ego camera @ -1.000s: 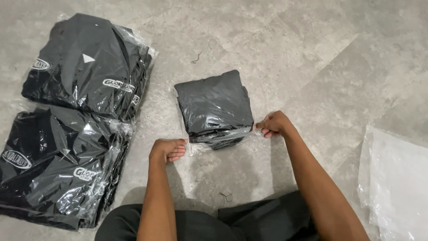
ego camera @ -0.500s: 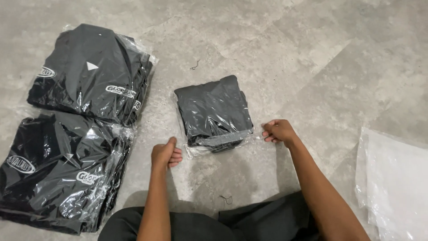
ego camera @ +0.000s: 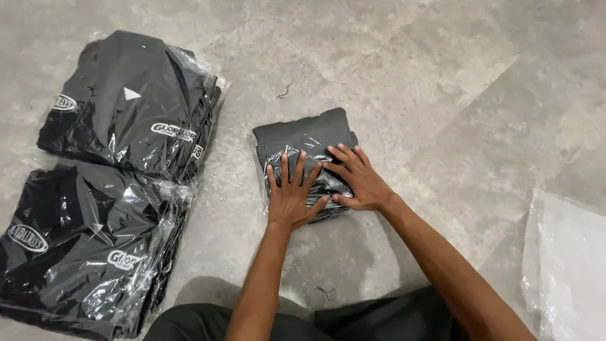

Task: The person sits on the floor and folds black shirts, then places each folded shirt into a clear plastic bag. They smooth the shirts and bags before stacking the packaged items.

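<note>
Grey stone floor (ego camera: 442,95). At its middle lies a bagged dark garment (ego camera: 303,136); the left hand (ego camera: 291,196) and right hand (ego camera: 356,180) press flat on its near half, fingers spread. Two bagged stacks (ego camera: 126,113) lie left, empty bags (ego camera: 568,265) right.

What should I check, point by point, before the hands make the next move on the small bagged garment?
1. Both hands flat on the bagged garment: ok, left hand and right hand press its near half.
2. Bag mouth sealed: cannot tell, the hands cover it.
3. Garment lies apart from the two stacks: ok.
4. Empty clear bags within reach on the right: ok.
5. Loose thread clear of the garment: ok.
</note>
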